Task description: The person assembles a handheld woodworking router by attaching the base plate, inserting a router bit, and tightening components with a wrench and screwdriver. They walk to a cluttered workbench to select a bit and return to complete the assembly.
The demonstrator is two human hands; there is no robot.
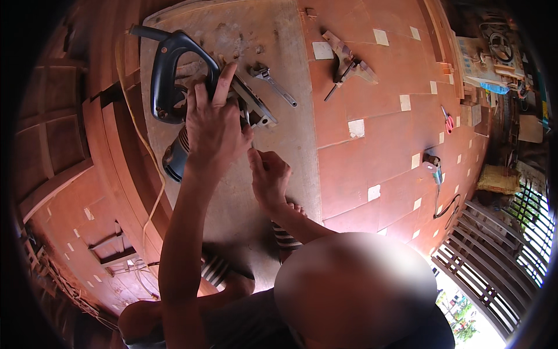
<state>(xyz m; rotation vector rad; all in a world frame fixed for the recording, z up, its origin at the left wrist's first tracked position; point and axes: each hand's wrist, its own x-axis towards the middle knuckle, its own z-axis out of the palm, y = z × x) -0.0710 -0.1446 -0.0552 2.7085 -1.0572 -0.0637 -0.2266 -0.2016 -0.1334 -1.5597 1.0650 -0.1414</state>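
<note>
Centrally, a black power saw (174,87) lies on its side on the pale plywood surface (290,157), near that board's upper left corner, its metal base plate (256,107) turned up; the left hand (212,125) presses down on the saw's body, fingers spread over the handle and plate, grasping it; the right hand (268,174) sits just below, fingertips pinched on something thin at the blade area, too small to tell what; a yellow cord (142,145) runs along the board's left edge and down toward the floor; an adjustable wrench (272,82) lies just right of the saw, apart from it; farther right, on red-brown panels (372,145) dotted with small pale square patches, rest wooden offcuts (349,61), red-handled scissors (448,121) and a small light-blue tool (433,168) with a dark cable; open board remains between the wrench and the panels' seam; slatted wooden frames (494,250) stand at lower right.
</note>
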